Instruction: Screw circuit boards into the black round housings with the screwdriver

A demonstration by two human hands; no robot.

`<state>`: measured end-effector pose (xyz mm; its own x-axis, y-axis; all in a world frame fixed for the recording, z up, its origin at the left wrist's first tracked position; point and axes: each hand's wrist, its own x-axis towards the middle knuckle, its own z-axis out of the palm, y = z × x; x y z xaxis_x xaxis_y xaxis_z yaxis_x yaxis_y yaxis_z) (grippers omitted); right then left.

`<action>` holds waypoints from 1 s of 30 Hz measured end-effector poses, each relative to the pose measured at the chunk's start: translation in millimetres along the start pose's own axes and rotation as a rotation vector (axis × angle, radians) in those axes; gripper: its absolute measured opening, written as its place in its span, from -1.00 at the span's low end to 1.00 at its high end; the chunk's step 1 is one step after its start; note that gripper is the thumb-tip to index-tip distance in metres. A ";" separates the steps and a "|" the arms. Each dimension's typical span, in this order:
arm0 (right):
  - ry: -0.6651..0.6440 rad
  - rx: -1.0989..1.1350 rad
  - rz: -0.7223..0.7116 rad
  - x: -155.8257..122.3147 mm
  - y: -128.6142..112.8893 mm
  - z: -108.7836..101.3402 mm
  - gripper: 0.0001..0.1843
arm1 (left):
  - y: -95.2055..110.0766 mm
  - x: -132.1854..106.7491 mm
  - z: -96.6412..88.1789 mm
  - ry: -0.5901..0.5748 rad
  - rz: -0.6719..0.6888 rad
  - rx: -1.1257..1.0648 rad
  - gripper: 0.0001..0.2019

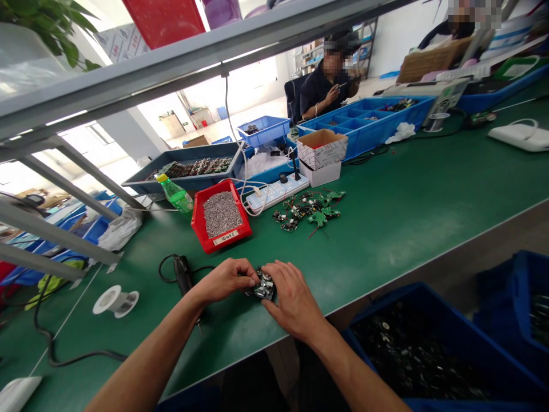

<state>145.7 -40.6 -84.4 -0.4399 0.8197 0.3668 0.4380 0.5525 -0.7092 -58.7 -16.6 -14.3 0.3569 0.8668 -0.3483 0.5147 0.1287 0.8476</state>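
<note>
Both my hands meet over a small dark electronic part (263, 286) lying low on the green table (407, 194) near its front edge. My left hand (225, 279) pinches the part's left side with curled fingers. My right hand (291, 297) grips its right side, fingers bent around it. A black soldering tool (183, 273) with a cable lies just left of my left hand. A red tray (197, 214) full of small grey screws stands behind my hands. A heap of small green circuit boards (309, 210) lies beyond it to the right.
A solder spool (115, 301) lies at the left, a green bottle (175, 194) and a white power strip (277, 191) further back. Blue bins (364, 123) and a cardboard box (321, 150) stand behind. A blue crate (429, 343) of dark parts sits below the table edge. A seated person (328, 86) works at the far end.
</note>
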 end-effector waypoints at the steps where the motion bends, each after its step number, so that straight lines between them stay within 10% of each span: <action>1: 0.006 -0.002 -0.004 0.0 0.4 0.4 -0.38 | -0.7 0.5 0.3 -0.005 0.001 0.011 -0.87; 10: 0.025 -0.008 0.002 0.2 0.8 3.4 -0.36 | 8.4 8.0 -9.8 -0.034 0.003 0.181 -0.75; 17: 0.003 0.011 0.013 0.1 -0.8 -0.1 -0.35 | 2.5 63.0 -86.2 0.751 -0.065 0.561 -0.73; 30: 0.017 0.026 0.018 -0.5 0.0 0.6 -0.37 | -18.2 92.2 -118.8 0.935 -0.029 0.445 -0.88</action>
<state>145.4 -41.1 -84.9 -0.4189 0.8318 0.3642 0.4249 0.5340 -0.7309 -127.7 118.3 -14.3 -0.3105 0.9185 0.2447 0.8228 0.1307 0.5531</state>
